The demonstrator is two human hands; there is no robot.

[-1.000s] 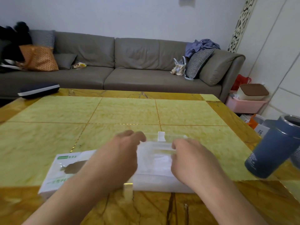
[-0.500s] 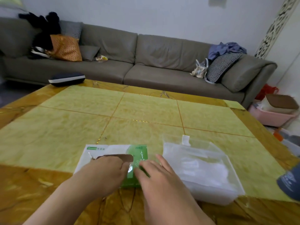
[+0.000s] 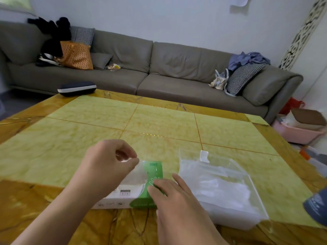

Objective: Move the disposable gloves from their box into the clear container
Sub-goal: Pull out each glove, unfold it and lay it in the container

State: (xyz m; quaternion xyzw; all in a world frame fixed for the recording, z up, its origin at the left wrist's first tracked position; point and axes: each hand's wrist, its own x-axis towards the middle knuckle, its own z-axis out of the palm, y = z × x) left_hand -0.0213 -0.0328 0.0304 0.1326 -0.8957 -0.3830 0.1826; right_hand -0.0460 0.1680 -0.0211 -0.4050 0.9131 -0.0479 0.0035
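Yellow-green marble with amber veined borders makes up the table [image 3: 74, 138], and a dark case [image 3: 77, 88] lies at its far left corner, in front of a grey sofa [image 3: 159, 68]. At the left end of the sofa sit an orange bag [image 3: 76, 55] and dark clothing [image 3: 53, 32]. Near the front edge, the left hand [image 3: 109, 165] hovers over the white part of the box [image 3: 139, 188], thumb and forefinger pinched together on a thin clear film, likely a glove [image 3: 139, 171], that rises from the box top; how much of it is out I cannot tell. Just right of it, the right hand [image 3: 177, 200] lies with fingers straight and spread, fingertips [image 3: 152, 188] pressing on the green end of the box, gripping nothing. Touching or just beside the box on its right stands the clear container [image 3: 244, 175], open at the top, with crumpled clear gloves [image 3: 221, 188] already heaped inside. At the far right edge a blue cup [image 3: 316, 207] is cut off by the frame, and beyond the table a pink tub [image 3: 297, 133] sits on the floor
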